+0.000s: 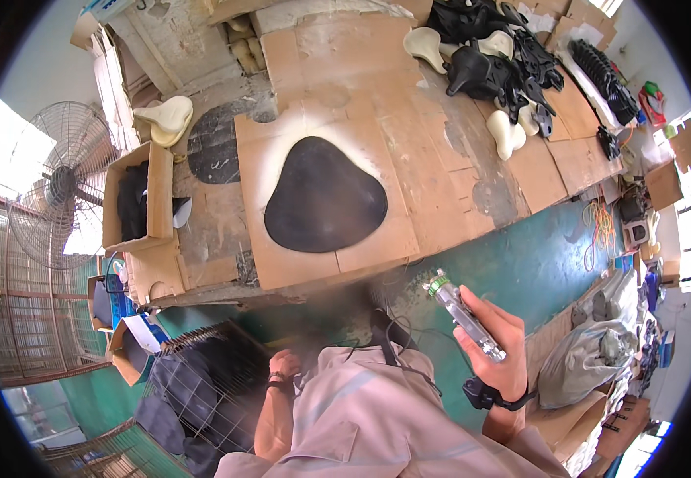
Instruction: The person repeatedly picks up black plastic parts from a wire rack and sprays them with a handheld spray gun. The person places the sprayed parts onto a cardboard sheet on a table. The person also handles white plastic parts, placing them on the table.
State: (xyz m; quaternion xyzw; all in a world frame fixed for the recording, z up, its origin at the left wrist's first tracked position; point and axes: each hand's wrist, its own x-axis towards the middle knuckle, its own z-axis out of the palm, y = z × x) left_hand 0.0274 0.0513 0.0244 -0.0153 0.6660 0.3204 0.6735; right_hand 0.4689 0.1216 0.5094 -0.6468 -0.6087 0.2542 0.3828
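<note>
My right hand (492,342) is wrapped round a silver spray gun (466,319) with a green ring near its nozzle end, held off the front edge of the bench. On a cardboard sheet (377,231) lies a black, rounded-triangular saddle cover (325,199), flat, with a pale film on the card around its upper edges. My left hand (285,365) hangs low by my shirt, beside a wire basket (210,382) of dark cover pieces (182,390); its fingers are blurred and partly hidden.
Cream saddle foams (172,119) sit at the bench's left. Black saddle parts (481,72) pile up at the far right. An open carton (162,199) holds dark pieces. A wire-caged fan (62,183) stands left. A hose (409,327) hangs below the bench; plastic sacks (592,358) lie right.
</note>
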